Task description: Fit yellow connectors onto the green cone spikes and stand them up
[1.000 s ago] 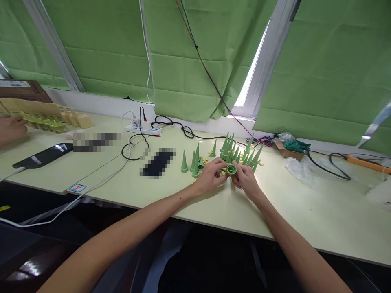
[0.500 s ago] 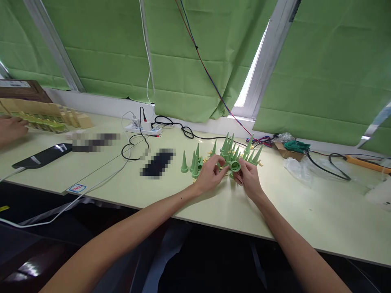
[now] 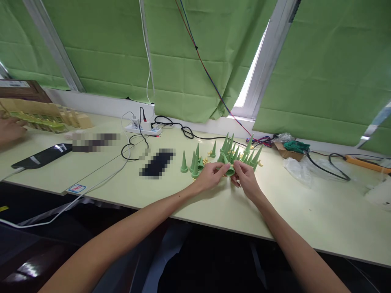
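Between my two hands is a green plastic plant watering spike point(image 3: 230, 171), its round hollow base facing me. My left hand point(image 3: 211, 174) pinches it from the left with thumb and fingers. From the right, the fingertips of my right hand point(image 3: 247, 177) close on the same spike; whether they also grip a small yellow part is hidden. Just behind the hands, more green spikes point(image 3: 226, 145) stand in a cluster, some with yellow valve pieces point(image 3: 260, 163) on their sides. To the left, a few spikes point(image 3: 184, 162) stand upright, beside loose small yellow pieces point(image 3: 205, 161).
A power strip point(image 3: 143, 129) with black and white cables lies at the back. Right of the spikes are a small cardboard box point(image 3: 288, 149) and clear plastic bags point(image 3: 301, 170). At far left, another person's hand point(image 3: 11, 129) is beside a tray of yellow-green parts point(image 3: 45, 122).
The held spike has tilted and shifted slightly left and down, its open base now pointing lower. Both hands have moved with it, and my left fingers are lower on it.
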Demonstrator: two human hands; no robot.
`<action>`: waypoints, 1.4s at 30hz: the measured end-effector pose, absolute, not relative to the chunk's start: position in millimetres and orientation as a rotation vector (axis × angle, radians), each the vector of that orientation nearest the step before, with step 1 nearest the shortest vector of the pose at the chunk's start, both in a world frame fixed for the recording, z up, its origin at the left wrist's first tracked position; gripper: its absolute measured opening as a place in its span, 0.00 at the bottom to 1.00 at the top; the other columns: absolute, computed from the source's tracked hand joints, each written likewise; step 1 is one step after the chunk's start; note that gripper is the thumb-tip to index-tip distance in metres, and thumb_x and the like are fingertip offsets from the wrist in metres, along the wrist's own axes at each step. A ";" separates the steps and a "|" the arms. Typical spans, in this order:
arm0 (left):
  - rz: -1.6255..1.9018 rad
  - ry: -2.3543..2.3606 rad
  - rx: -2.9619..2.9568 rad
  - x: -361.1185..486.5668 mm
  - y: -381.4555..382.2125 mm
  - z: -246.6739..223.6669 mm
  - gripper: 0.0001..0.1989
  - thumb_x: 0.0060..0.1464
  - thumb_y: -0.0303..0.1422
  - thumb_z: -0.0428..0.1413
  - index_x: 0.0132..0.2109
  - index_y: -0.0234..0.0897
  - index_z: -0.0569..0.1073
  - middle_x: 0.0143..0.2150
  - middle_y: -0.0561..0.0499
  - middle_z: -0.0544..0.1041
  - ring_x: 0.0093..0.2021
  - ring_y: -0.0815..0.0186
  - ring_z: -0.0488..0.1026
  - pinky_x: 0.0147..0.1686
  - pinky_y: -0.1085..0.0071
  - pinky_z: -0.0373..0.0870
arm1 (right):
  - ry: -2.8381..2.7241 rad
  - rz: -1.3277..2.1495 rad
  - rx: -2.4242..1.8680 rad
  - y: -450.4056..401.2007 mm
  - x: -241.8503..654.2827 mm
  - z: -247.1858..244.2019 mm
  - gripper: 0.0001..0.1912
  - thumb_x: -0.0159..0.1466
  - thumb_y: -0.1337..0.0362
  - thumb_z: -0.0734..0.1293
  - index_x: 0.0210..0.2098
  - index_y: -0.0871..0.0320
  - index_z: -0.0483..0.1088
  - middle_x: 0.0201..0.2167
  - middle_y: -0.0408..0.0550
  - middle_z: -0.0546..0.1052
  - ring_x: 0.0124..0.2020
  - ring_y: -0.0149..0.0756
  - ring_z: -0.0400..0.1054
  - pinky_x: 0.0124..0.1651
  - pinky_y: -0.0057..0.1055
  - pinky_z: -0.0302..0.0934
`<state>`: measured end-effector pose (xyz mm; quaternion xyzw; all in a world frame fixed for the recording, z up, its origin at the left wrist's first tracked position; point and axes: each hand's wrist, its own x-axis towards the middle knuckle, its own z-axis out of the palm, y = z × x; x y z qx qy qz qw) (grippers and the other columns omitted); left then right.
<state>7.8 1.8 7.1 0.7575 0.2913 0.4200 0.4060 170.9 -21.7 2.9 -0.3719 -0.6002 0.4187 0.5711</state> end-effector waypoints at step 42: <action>1.275 0.757 2.318 9.1 9.1 -7.4 0.14 0.62 0.40 0.54 0.51 0.39 0.71 0.51 0.46 0.68 0.22 0.79 0.61 0.26 0.73 0.64 | -1.336 0.851 -0.996 -16.7 170.0 -3.2 0.30 0.67 0.48 0.62 0.13 0.54 0.54 0.08 0.37 0.57 0.10 0.26 0.49 0.14 0.28 0.45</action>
